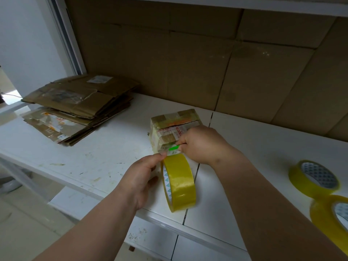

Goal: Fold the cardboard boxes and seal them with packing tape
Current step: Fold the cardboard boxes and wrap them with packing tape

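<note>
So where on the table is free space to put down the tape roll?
Free: the white table between the flattened cardboard stack and the small box, and right of that box. Crowded: the right edge, where two tape rolls lie.

The right hand (199, 145) hides the small box's (173, 129) near right corner and most of a green tool (174, 147). The frame's right edge cuts off the nearest tape roll (333, 221).

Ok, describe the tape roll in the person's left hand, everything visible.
The tape roll is a wide ring of glossy yellow-tinted clear tape on a white core printed with small green triangles. It stands on edge on the white table, just in front of the small taped box. The left hand grips its left side, thumb on the top edge.
</note>
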Demonstrator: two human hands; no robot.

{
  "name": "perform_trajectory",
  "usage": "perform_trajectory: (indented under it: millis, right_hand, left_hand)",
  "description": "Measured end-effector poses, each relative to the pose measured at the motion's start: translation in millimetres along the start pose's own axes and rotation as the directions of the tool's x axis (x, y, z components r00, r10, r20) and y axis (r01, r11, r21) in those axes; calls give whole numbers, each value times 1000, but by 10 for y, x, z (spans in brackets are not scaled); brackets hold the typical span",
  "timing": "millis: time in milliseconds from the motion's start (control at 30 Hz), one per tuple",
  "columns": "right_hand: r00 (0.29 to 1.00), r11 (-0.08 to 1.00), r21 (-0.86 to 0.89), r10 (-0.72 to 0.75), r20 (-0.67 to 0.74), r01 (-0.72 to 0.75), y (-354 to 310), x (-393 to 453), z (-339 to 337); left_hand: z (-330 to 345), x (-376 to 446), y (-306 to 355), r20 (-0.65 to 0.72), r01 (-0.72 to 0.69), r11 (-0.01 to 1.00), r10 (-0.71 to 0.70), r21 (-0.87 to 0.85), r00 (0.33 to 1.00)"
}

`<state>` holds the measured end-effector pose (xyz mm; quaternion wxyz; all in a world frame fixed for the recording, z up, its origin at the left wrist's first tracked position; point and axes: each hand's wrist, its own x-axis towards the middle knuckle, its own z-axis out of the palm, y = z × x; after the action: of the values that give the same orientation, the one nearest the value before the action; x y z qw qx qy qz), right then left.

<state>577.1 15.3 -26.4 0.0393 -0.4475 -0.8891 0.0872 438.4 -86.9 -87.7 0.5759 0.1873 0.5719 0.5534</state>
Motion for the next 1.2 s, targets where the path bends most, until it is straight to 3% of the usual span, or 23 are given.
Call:
perform_trajectory:
  millis: [167, 300, 467, 533, 567, 633, 700, 733, 800, 1067, 1133, 1200]
  right_hand:
    - [998, 987, -149, 62, 23, -58, 134, -42, 77]
    - [989, 990, 10, 144, -20, -144, 302, -196, 213]
    - [945, 946, -145, 306, 117, -289, 451, -344, 518]
    - [948, 948, -65, 315, 36, -313, 428, -371, 587]
    - [945, 944, 67, 325, -20, -323, 387, -372, 593]
    - [929, 824, 467, 371, -15, -321, 261, -362, 574]
    - [915, 513, 790, 375, 146, -337, 93, -350, 527]
    - [907, 382, 851, 355, 224, -360, 26, -336, 493]
    - [890, 255, 877, 326, 319, -407, -49, -294, 454]
    - [891, 164, 910, 326, 315, -381, -195, -143, 379]
    - [895, 174, 913, 332, 298, -369, -182, -136, 386]
    - [899, 195, 912, 333, 285, -361, -163, -139, 390]
  left_hand:
    - [-42, 26, 23, -2, 9, 999, -9, -36, 1000]
    - [-71, 76, 9, -29, 7, 999, -8, -35, 1000]
    - [-71, 108, 9, -29, -6, 1000, 5, -21, 1000]
    - [-70, 139, 1, -45, -4, 1000, 3, -8, 999]
    - [-67, 151, -3, -50, -1, 1000, 0, -3, 999]
    - [-58, 160, -4, -53, 8, 1000, -8, 4, 999]
    - [-51, 164, 3, -49, 14, 1000, -14, 13, 999]
    - [-49, 165, 9, -46, 15, 1000, -14, 19, 999]
    - [-47, 171, 11, -42, 14, 999, -12, 31, 999]
    - [-39, 179, 15, -56, 24, 999, -22, 39, 998]
    - [-56, 152, 30, -87, 12, 995, -3, 103, 996]
    - [-122, 152, 30, -180, -81, 956, 136, 282, 974]
